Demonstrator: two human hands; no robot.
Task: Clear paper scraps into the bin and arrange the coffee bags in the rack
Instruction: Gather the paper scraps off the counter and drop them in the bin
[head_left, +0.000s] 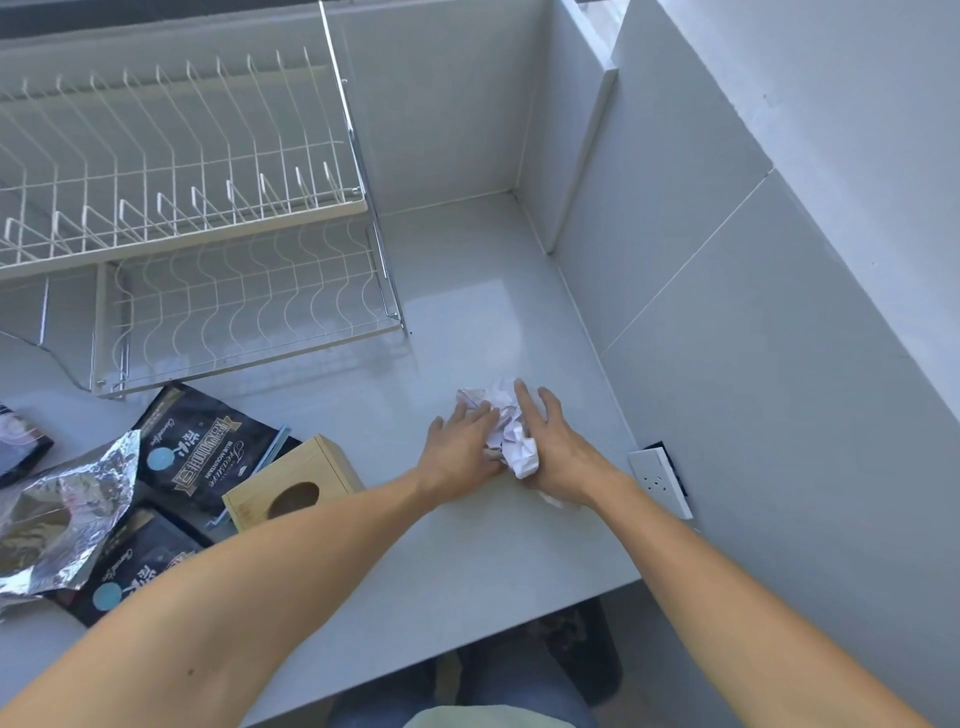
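Observation:
A heap of crumpled white paper scraps (506, 431) lies on the pale counter (447, 530), right of centre. My left hand (460, 447) presses against its left side and my right hand (550, 441) against its right, so the scraps are cupped between both palms. Black coffee bags (208, 452) lie flat at the left, another one (130, 577) nearer me. A two-tier white wire rack (171, 208) stands at the back left with nothing on it. No bin shows clearly.
A small wooden box (291, 483) with an oval hole sits between the coffee bags and my left arm. Crinkled silver foil packaging (62, 509) lies over the bags at far left. A white wall socket (660, 478) is on the right wall. Tiled walls enclose the counter's back and right.

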